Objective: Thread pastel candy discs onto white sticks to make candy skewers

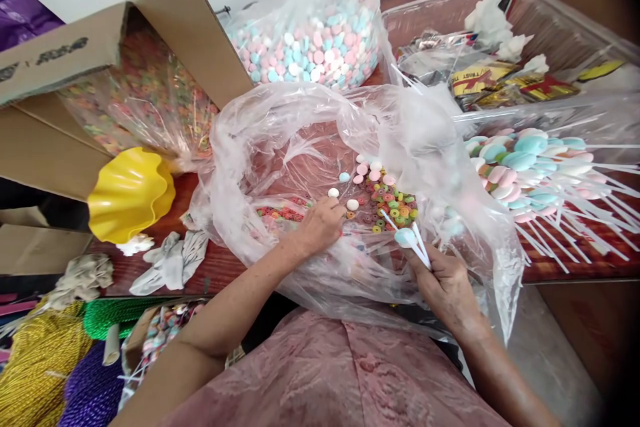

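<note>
The left hand (324, 221) bunches its fingers at a white candy (333, 193); whether it grips this cannot be told. The right hand (445, 283) holds white sticks (422, 248) over a plastic bag (227, 167).

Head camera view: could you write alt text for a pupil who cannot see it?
The right hand holds white sticks and a pale blue disc, while the left hand reaches among loose discs and rings in an open plastic bag. Behind is a bag of pastel discs; at right lie loaded sticks, at left a yellow bowl and a cardboard box.
</note>
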`<state>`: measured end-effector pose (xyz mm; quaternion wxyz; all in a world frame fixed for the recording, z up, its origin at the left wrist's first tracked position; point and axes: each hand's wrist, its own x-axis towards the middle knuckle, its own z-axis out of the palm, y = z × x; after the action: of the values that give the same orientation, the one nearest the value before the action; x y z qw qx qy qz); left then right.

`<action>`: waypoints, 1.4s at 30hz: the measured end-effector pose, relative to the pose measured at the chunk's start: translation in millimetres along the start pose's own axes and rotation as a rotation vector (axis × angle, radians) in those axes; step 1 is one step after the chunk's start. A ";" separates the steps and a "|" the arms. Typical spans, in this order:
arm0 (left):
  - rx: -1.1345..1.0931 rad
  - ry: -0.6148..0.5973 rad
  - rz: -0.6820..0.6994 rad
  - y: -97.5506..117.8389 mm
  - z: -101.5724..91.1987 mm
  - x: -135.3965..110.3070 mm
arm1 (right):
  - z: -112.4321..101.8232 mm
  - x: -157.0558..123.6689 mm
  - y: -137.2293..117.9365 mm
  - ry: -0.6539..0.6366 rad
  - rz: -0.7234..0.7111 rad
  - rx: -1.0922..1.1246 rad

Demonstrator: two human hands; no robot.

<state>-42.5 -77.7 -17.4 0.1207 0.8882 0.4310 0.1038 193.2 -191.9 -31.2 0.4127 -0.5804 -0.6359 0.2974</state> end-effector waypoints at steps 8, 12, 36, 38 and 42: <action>-0.708 0.308 -0.106 11.0 -8.9 -5.8 | 5.5 -0.8 -7.2 -0.078 -0.028 -0.003; -1.209 0.375 -0.264 20.7 -24.3 -15.7 | 8.7 -0.7 -22.0 -0.152 -0.060 0.037; -1.658 0.261 -0.479 54.7 -15.4 -41.0 | 40.9 6.4 -42.1 -0.055 -0.252 -0.085; -1.680 0.240 -0.502 61.2 -9.8 -41.1 | 40.9 7.4 -42.3 -0.056 -0.271 -0.053; -1.611 0.172 -0.465 58.0 -17.3 -35.3 | 38.2 10.8 -44.0 -0.043 -0.295 -0.022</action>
<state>-25.9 -138.2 13.8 0.7025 0.4081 0.4050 0.4194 138.5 -184.0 -9.9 0.4319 -0.4783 -0.7263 0.2391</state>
